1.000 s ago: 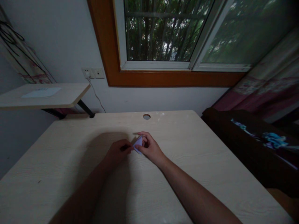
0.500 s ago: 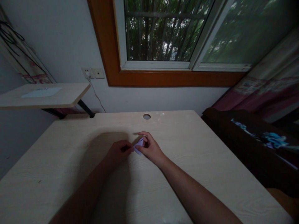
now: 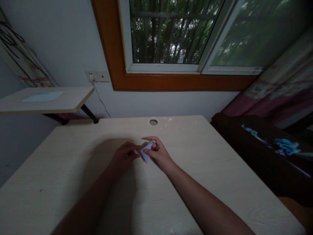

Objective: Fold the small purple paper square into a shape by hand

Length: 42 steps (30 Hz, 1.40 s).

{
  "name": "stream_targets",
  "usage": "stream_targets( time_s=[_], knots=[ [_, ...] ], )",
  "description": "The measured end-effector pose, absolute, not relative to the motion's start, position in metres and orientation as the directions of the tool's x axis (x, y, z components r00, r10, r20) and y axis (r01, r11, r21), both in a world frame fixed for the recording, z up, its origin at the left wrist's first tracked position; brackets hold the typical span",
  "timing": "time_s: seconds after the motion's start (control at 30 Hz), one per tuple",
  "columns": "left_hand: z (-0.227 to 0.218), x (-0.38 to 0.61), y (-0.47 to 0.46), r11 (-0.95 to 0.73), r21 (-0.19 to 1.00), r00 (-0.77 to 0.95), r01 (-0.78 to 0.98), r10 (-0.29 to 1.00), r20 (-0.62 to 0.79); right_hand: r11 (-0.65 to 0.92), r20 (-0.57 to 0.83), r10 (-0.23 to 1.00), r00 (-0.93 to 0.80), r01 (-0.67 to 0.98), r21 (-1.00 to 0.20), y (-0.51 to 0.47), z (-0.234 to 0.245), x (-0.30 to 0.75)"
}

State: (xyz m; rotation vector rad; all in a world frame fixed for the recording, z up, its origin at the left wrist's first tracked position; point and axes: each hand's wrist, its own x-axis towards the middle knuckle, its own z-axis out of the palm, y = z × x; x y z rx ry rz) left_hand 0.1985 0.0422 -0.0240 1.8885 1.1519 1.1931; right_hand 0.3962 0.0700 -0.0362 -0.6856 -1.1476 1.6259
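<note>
Fingers of both the left hand [image 3: 124, 156] and right hand [image 3: 158, 154] pinch the folded paper [image 3: 146, 151]

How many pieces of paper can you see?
2. A small folded paper pinched between the left hand and right hand over the desk, and a flat white sheet on the side table at left.

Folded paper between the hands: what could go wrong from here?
1. The folded paper is small and pinched in the fingertips of the right hand, with the left hand meeting only its left corner, so it might slip or crease off-line.
2. The room is dim and the hands shade the desk, so edges may be hard to align.
</note>
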Motion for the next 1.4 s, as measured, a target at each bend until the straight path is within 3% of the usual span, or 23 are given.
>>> stream_targets(
  time_s=[0.3, 0.63, 1.4],
  knots=[
    [-0.025, 0.196, 0.044, -0.567, 0.785, 0.244, 0.251, 0.822, 0.515, -0.204, 0.010, 0.922, -0.386, -0.508, -0.837, 0.057, -0.031, 0.387],
    [-0.030, 0.193, 0.044, -0.447, 0.847, 0.242, 0.288, 0.890, 0.387, -0.203, 0.013, 0.911, -0.412, -0.476, -0.856, 0.059, -0.033, 0.387],
    [-0.029, 0.195, 0.043, -0.439, 0.845, 0.225, 0.305, 0.896, 0.384, -0.157, 0.044, 0.915, -0.400, -0.456, -0.876, 0.061, -0.042, 0.388]
  ],
)
